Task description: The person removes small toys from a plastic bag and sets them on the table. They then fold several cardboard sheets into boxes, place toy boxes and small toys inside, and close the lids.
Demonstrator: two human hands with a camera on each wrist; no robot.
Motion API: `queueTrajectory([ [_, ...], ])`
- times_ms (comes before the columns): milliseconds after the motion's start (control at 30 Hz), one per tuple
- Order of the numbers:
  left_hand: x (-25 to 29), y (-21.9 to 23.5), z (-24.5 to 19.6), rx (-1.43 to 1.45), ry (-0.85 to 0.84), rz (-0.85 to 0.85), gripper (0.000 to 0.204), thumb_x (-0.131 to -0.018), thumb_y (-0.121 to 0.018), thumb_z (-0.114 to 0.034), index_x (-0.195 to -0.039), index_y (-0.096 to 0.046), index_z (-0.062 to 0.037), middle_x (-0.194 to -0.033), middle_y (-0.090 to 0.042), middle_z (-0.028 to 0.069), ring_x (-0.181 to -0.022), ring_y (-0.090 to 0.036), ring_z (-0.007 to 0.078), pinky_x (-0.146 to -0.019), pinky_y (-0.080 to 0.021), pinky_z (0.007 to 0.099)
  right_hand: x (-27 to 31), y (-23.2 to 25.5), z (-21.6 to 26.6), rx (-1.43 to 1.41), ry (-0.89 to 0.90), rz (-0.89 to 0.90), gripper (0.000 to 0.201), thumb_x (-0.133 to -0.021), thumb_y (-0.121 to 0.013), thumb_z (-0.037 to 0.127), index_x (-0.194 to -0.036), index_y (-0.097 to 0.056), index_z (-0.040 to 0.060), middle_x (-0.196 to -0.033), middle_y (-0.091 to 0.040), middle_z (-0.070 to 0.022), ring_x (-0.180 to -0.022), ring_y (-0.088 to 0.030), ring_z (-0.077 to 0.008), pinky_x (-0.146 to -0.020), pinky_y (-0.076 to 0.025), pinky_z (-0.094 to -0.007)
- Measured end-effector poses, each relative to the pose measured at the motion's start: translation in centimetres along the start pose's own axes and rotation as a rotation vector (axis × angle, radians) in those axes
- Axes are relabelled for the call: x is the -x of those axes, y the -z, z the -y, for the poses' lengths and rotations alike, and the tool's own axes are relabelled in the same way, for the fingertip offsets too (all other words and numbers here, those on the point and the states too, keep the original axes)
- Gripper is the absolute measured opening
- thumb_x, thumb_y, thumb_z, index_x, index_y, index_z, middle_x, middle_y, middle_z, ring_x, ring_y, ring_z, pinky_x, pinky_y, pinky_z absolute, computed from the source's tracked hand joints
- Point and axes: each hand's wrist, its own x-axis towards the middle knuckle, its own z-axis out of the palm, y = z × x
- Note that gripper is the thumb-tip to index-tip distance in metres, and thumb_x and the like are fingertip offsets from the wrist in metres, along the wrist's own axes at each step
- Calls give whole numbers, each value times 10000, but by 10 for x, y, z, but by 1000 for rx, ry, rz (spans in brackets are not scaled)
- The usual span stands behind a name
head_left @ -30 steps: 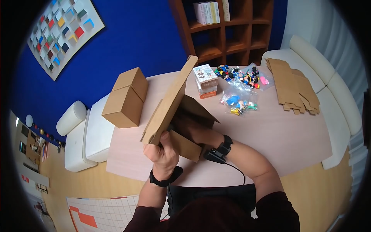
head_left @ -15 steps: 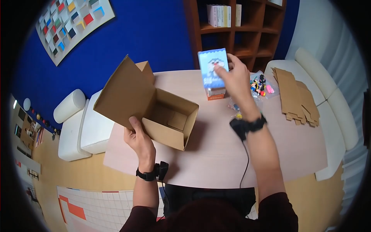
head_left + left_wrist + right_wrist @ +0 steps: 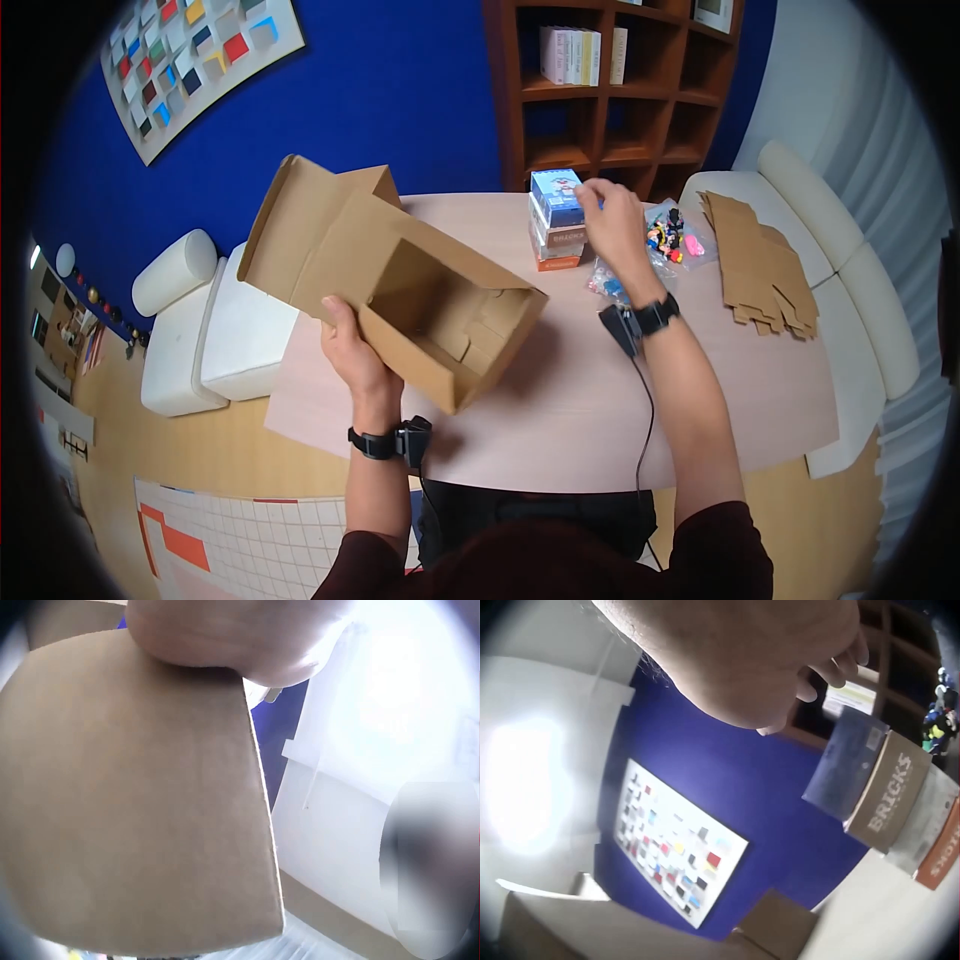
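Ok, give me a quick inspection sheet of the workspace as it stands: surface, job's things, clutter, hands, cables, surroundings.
Surface: pale wooden table.
Job's things: open cardboard box, tilted, held off the table; stack of small toy boxes.
Clutter: bagged toy figures; flat cardboard blanks on the table's right edge.
Hands: left hand grips the box wall; right hand beside the stack, contact unclear.
Cables: black lead from the right wrist camera.
Surroundings: blue wall, bookshelf, white sofa.
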Motion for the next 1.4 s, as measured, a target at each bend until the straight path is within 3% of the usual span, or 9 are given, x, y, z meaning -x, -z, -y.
queueTrajectory([
  [67,-9,-2,-5,122,189,23,568,-1192,-467,-472,-1482,-565,6,-1326,-708,136,-1143,-726,221,-927,-625,354,20,24,28,-226,-92,173,367,-1081,-639,277,-1101,-787,-59,-943,-807,-162,-864,-772,-266,-835,-606,-373],
  [167,-12,4,-2,288,291,308,656,-1172,-447,-557,-1539,-508,-17,-1409,-649,167,-1205,-701,280,-976,-611,412,43,22,23,-838,-314,450,311,-1085,-631,241,-1068,-812,-11,-955,-816,-116,-876,-774,-262,-853,-617,-421],
  [267,-7,-11,5,389,315,373,713,-1148,-486,-583,-1607,-444,-38,-1469,-615,167,-1300,-652,300,-1014,-609,469,71,22,42,-1142,-315,674,284,-1077,-631,198,-1237,-774,13,-1170,-797,-63,-1039,-749,-166,-928,-581,-314],
  [367,-7,-8,18,546,426,470,719,-1143,-503,-579,-1610,-440,-36,-1478,-613,167,-1319,-644,305,-1025,-607,478,92,33,80,-1468,-382,620,362,-1110,-596,231,-1379,-699,11,-1304,-748,-63,-1137,-711,-146,-1010,-549,-328],
  [567,7,7,29,535,453,494,715,-1141,-512,-571,-1610,-441,-35,-1480,-612,168,-1325,-643,308,-1036,-602,482,101,39,92,-1555,-352,737,385,-1153,-543,293,-1286,-702,-30,-1272,-745,-90,-1154,-692,-167,-1046,-521,-382],
  [733,6,24,27,495,426,488,712,-1140,-521,-564,-1609,-442,-34,-1483,-611,170,-1329,-641,310,-1045,-597,485,86,55,74,-1494,-391,896,460,-1118,-636,402,-1158,-745,-42,-1101,-783,-106,-933,-748,-178,-808,-592,-335],
  [1033,-7,43,38,374,384,485,707,-1138,-535,-551,-1609,-443,-32,-1487,-610,172,-1337,-639,313,-1062,-589,490,96,57,85,-1639,-335,1033,540,-993,-848,364,-1232,-728,-106,-1114,-779,-110,-972,-740,-150,-893,-586,-298],
  [1233,-35,62,52,121,322,529,704,-1137,-545,-543,-1608,-444,-31,-1490,-609,174,-1343,-638,315,-1073,-584,494,94,105,107,-1218,-89,658,365,-958,-858,234,-1156,-781,-62,-1014,-794,-70,-940,-737,-128,-846,-586,-294],
  [1400,3,5,25,254,599,514,775,-1113,-567,-590,-1622,-409,-29,-1512,-598,178,-1372,-620,362,-1146,-523,550,112,108,122,-618,413,169,251,-892,-808,131,-803,-600,25,-722,-652,-122,-664,-669,-325,-592,-517,-410],
])
